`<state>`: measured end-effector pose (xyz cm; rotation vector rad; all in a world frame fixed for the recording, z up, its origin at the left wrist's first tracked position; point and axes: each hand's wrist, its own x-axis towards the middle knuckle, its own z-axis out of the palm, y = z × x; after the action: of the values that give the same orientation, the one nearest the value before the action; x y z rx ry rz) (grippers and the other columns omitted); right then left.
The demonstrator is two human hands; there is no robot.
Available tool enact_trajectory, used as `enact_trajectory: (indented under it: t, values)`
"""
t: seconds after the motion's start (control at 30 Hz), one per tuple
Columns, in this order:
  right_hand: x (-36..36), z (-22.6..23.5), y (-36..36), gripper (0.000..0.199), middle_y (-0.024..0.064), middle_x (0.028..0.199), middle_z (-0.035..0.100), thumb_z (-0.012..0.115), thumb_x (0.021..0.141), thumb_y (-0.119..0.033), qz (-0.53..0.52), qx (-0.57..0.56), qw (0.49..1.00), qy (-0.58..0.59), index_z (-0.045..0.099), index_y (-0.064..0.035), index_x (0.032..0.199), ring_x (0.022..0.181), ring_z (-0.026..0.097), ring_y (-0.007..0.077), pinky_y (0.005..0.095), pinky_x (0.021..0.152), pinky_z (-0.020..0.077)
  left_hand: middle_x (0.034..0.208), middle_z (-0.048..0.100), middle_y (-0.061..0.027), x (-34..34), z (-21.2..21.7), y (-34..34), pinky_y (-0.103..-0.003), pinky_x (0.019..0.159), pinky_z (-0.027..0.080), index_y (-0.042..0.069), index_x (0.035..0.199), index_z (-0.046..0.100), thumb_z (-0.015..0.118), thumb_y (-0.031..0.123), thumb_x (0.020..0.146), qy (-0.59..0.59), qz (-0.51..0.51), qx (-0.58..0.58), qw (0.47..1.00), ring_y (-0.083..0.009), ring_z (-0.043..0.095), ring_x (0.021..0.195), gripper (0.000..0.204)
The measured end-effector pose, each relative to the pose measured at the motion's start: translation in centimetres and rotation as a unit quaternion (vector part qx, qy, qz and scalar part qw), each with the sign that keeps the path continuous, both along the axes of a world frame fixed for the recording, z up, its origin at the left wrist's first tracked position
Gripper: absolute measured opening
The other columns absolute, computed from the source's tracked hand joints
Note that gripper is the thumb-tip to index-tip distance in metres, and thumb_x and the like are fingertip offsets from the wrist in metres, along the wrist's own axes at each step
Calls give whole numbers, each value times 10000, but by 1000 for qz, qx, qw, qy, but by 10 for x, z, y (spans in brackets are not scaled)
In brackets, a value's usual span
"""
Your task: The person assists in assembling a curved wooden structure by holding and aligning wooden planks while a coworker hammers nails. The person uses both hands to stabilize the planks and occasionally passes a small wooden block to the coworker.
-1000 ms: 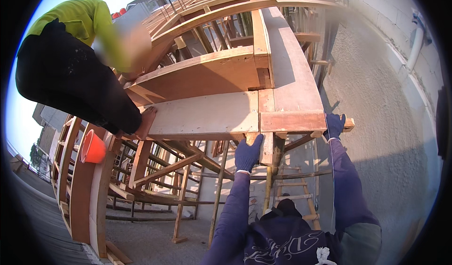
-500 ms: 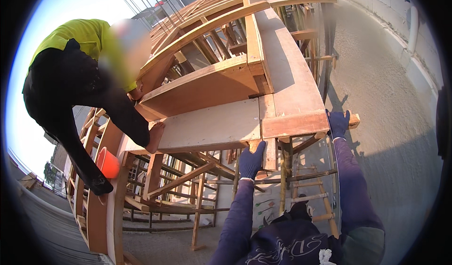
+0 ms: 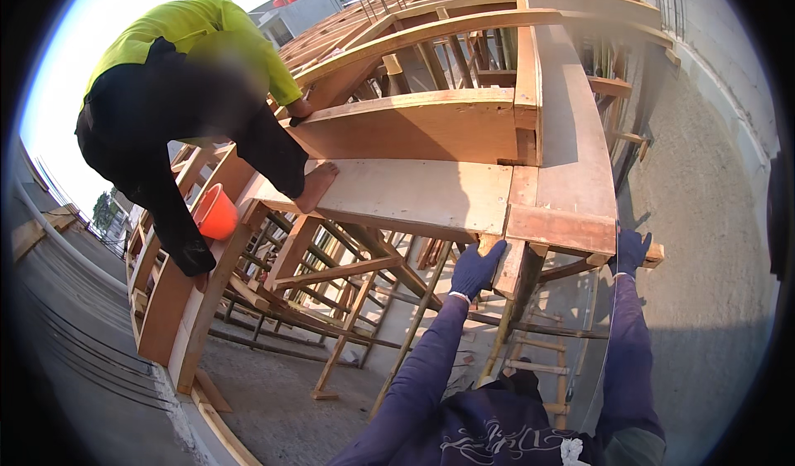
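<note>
My left hand (image 3: pixel 478 269), in a dark blue glove, is closed on a timber edge (image 3: pixel 489 241) under the front of the plywood formwork panel (image 3: pixel 397 191). Beside it, a short timber (image 3: pixel 510 265) juts out. Also gloved, my right hand (image 3: pixel 631 251) closes around a timber crosspiece (image 3: pixel 654 255) at the panel's right corner; its fingertips are partly hidden. A thin line (image 3: pixel 611 333) runs down past that hand. Between my hands lies a reddish board (image 3: pixel 563 227) along the front edge of the wide plywood strip (image 3: pixel 575 159).
A barefoot co-worker (image 3: pixel 182 93) in a yellow-green shirt bends over the formwork at left, one hand (image 3: pixel 300 108) on its upright board. An orange bucket (image 3: pixel 216 212) sits near their leg. Below are bamboo props and a ladder (image 3: pixel 538 367); a concrete wall (image 3: pixel 720 77) rises at right.
My view has turned, so the formwork and co-worker appear farther right. Both my hands keep their places on the timber. The co-worker stays bent over, with a foot on the panel.
</note>
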<state>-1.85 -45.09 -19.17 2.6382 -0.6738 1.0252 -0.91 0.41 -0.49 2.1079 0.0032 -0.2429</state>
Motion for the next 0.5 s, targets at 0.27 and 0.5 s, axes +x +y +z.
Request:
enact_trajectory:
  t: [0.27,0.5]
  values:
    - [-18,11,-16,291,27,866,720,496,1051,-282,-31,22,998,52,720,-199,885,901,685,224,585,1150,292,1464,495,-254,34,-16,60,-462,943,535,-20,1535,389,668,734,859,56,181,-214,958,-369,562,1268,1050]
    - [-9,27,28,297,28,847,716,508,1044,-317,-16,47,996,70,724,-202,875,885,685,225,586,1148,300,1555,459,-152,106,-8,98,-515,1095,439,33,1573,362,617,795,851,109,376,-413,822,-344,508,1355,1080]
